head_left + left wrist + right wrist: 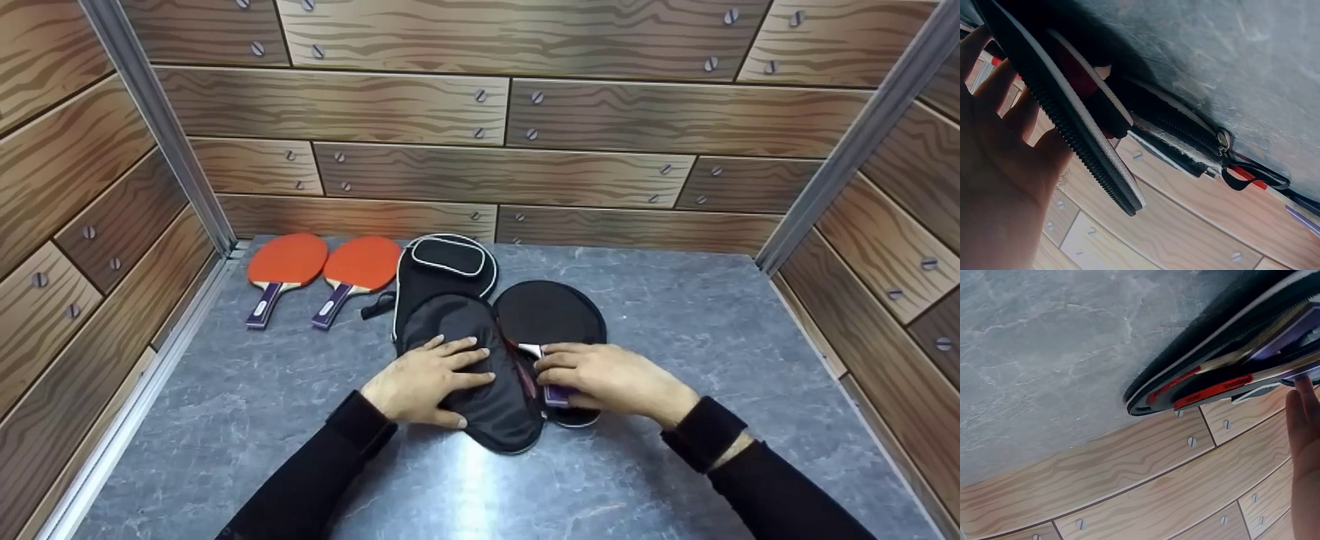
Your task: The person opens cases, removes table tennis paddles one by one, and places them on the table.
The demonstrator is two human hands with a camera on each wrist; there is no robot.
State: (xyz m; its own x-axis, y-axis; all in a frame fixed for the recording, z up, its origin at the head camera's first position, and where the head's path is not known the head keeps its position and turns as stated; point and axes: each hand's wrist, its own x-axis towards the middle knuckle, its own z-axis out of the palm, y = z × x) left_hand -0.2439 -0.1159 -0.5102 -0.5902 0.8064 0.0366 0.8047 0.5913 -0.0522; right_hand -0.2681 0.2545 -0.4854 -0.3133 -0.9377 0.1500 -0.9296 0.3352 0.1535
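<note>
A black table tennis bat case [487, 431] lies unzipped, its flap folded to the left over part of a second case. My left hand [431, 379] rests on this flap with fingers spread. In the right half sits a table tennis bat [551, 311], black face up, its purple handle toward me. My right hand [600, 375] holds that handle, fingers over it and the thumb at its near end. In the right wrist view, two red bat edges [1213, 391] show one above the other inside the case. A zipper pull [1223, 139] hangs from a case in the left wrist view.
Two bats with orange-red faces, one far left [287, 259] and one beside it [362, 264], lie on the grey marbled table [697, 315]. The second black case [450, 259], white-trimmed with a small pocket, lies behind the first. Wood-patterned walls [480, 172] enclose the back and sides.
</note>
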